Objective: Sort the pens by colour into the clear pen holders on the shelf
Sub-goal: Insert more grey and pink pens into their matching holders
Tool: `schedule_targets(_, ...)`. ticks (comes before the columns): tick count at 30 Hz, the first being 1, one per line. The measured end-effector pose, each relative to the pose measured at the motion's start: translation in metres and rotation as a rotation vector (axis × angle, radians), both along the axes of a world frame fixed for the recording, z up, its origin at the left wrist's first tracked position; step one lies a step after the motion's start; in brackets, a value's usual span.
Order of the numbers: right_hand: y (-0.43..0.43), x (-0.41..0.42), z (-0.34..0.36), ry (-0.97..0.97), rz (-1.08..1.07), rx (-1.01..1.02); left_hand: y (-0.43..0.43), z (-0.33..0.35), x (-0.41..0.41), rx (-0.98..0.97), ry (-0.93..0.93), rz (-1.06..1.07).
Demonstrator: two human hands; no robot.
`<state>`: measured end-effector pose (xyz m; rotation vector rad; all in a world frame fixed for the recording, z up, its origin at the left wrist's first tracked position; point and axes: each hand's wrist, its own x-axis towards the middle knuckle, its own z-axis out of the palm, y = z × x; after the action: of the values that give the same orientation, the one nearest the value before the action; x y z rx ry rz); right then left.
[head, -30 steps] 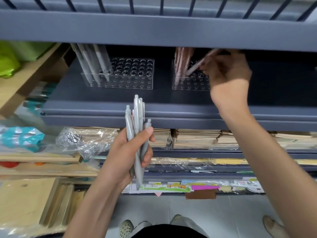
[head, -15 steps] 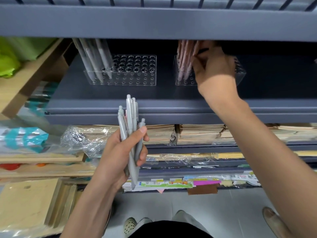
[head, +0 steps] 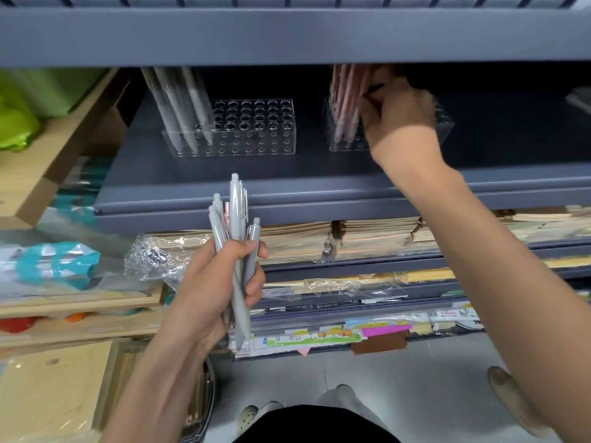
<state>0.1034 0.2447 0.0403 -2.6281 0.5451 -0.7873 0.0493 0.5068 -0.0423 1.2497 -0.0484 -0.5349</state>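
- Gripping a bundle of grey pens (head: 238, 206) plus one pink pen (head: 227, 212), L hand (head: 217, 282) sits below the shelf (head: 287, 183) edge.
- R hand (head: 399, 123): fingers curled against pink pens (head: 343, 103) in the R clear holder (head: 444, 123); can't tell if pinching one.
- Risk: R hand nudges the leaning pink pens or shoves the holder, prob. light; cause: view blocked by upper shelf (head: 287, 36).
- Risk: L bundle slips; uneven grip.
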Motion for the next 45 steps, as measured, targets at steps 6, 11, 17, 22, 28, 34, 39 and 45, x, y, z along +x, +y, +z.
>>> schedule_targets(6,-0.001,0.001,-0.004,-0.046,-0.036,0.142,0.012,0.002,-0.001,-0.027,-0.017,-0.022)
schedule_targets(11,0.009,-0.025,-0.012,-0.24,0.012,0.336,0.027,0.006,-0.003,-0.061,-0.053,-0.063)
schedule_targets(17,0.064,-0.062,-0.021,-0.233,0.256,0.631,0.047,0.001,-0.003,-0.108,-0.057,-0.093)
schedule_targets(22,0.115,-0.079,-0.033,0.1,0.558,0.701,0.064,-0.005,-0.004,-0.116,-0.093,-0.144)
schedule_targets(28,0.146,-0.08,-0.038,0.306,0.668,0.735,0.075,-0.004,-0.006,-0.114,-0.094,-0.207)
schedule_targets(34,0.147,-0.071,-0.036,0.236,0.645,0.872,0.076,-0.005,0.002,-0.107,-0.021,-0.19)
schedule_targets(39,0.146,-0.059,-0.03,-0.008,0.565,0.955,0.084,-0.01,0.011,-0.044,-0.06,-0.192)
schedule_targets(45,0.165,-0.052,-0.038,0.1,0.585,0.969,0.081,-0.008,0.015,-0.094,-0.12,-0.075)
